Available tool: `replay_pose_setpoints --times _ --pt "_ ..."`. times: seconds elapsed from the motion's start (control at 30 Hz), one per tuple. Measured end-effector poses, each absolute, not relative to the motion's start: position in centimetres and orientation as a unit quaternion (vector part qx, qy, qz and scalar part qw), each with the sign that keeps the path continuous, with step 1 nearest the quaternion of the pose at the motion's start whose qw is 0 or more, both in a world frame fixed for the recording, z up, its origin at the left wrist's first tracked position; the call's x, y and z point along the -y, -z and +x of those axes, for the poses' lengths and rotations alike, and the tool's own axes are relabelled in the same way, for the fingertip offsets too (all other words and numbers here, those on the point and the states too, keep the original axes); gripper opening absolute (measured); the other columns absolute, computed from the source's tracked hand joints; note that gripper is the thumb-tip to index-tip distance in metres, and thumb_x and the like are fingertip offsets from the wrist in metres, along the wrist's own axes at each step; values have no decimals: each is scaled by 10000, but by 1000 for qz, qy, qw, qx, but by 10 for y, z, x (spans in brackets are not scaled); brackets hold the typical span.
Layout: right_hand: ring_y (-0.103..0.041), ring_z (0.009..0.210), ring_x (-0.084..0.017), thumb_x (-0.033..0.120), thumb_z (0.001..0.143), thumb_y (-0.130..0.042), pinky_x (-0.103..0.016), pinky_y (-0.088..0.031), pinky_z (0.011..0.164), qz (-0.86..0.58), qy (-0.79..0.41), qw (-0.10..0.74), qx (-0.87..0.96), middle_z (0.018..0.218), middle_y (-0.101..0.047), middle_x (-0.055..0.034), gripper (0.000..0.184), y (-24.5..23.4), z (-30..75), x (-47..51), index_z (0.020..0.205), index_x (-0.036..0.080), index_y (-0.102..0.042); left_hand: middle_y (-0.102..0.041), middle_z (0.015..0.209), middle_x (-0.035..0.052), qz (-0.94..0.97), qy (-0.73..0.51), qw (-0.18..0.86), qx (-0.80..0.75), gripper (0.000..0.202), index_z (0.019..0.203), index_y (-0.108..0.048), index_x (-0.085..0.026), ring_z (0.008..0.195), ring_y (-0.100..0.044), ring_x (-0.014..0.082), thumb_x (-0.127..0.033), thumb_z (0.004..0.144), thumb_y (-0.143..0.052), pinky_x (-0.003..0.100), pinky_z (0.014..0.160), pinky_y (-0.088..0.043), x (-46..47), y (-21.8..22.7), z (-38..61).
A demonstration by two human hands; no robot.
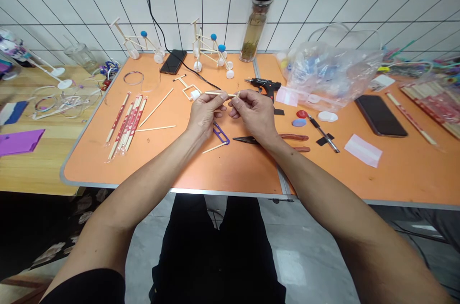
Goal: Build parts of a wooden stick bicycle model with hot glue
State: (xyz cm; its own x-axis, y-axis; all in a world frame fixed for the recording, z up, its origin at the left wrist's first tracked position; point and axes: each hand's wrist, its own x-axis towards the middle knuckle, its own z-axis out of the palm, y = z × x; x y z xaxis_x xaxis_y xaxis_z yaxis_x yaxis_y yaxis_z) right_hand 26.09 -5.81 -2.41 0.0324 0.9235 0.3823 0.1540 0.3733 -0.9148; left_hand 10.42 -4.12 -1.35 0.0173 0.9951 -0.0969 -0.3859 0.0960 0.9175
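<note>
**Fingertip pinch at centre, containers beyond**

Your left hand (205, 113) and right hand (253, 113) are both closed to a fingertip pinch on a thin wooden stick (219, 94), held level at centre frame above the orange surface (172, 165). Just below your right hand lie red-handled pliers (293, 136). At top centre, a glass bottle (256, 35) with a steel cap stands upright, with tea leaves in amber liquid inside. To its right, a clear plastic bag (330, 71) slumps on the surface, holding coloured pieces too blurred through the plastic to identify. At far right, a second clear bag (436, 102) lies over a bundle of wooden sticks (420, 95). At upper left, on the wooden surface (43, 169), stands a clear glass tumbler (82, 57); you cannot tell whether anything is in it.
</note>
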Motion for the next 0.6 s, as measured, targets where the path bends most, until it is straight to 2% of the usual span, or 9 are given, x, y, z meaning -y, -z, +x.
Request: replay_pose_setpoints --times 0.33,0.47,0.6 --pt "-751 679 -174 808 867 -866 -308 -683 692 -441 -384 558 589 741 -775 -28 579 24 264 54 856 234 -787 -810 886 6 391 -563 599 -413 315 835 -748 -226 700 -687 112 -376 765 -1016 201 556 -463 41 15 103" --pt "-762 699 -173 786 800 -933 -303 -692 697 -433 -404 562 577 790 -787 -34 575 26 267 50 862 226 -817 -790 853 1 390 -564 601 -411 306 829 -743 -223 690 -674 109 -352 765 -1014 200 562 -460 41 13 102" --pt "-767 708 -195 820 735 -954 -338 -714 723 -443 -392 566 573 757 -776 -25 605 27 269 48 829 236 -829 -797 883 3 387 -562 598 -420 291 827 -741 -219 675 -659 97 -325 761 -1004 198 557 -443 42 10 102"
